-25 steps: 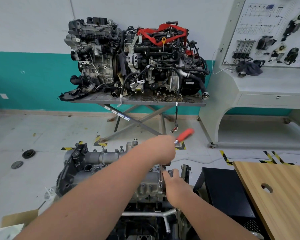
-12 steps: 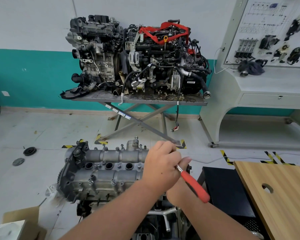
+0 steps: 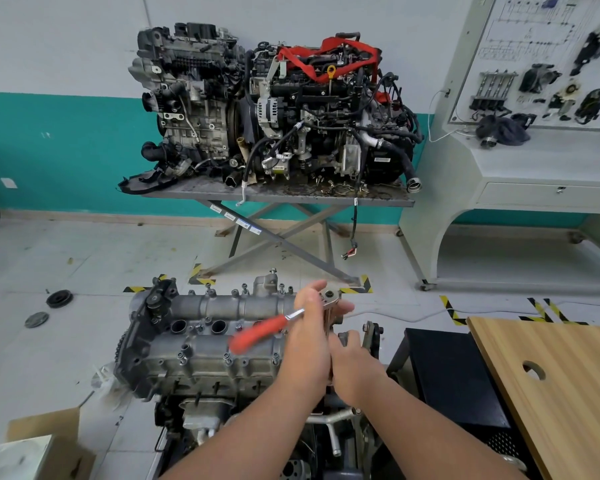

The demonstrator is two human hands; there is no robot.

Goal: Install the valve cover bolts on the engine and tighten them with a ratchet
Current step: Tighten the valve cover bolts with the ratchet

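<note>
Left hand (image 3: pixel 309 337): fingers wrapped round ratchet (image 3: pixel 321 306) head, red handle toward 8 o'clock.
Right hand (image 3: pixel 352 362): fingers curled at ratchet's extension.
Engine (image 3: pixel 201 337): bottom centre; bolts (image 3: pixel 226 357) seated along cover.

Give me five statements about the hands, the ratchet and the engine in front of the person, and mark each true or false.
1. The left hand grips the ratchet near its head. True.
2. The ratchet's red handle points right, toward the wooden board. False: it points left, over the valve cover.
3. The right hand rests on the wooden board. False: it is at the right end of the engine, beside the left hand, below the ratchet head.
4. Several bolts already stand along the near edge of the valve cover. True.
5. The engine being worked on sits on the grey scissor table. False: that table, farther back, carries other engines.
</note>
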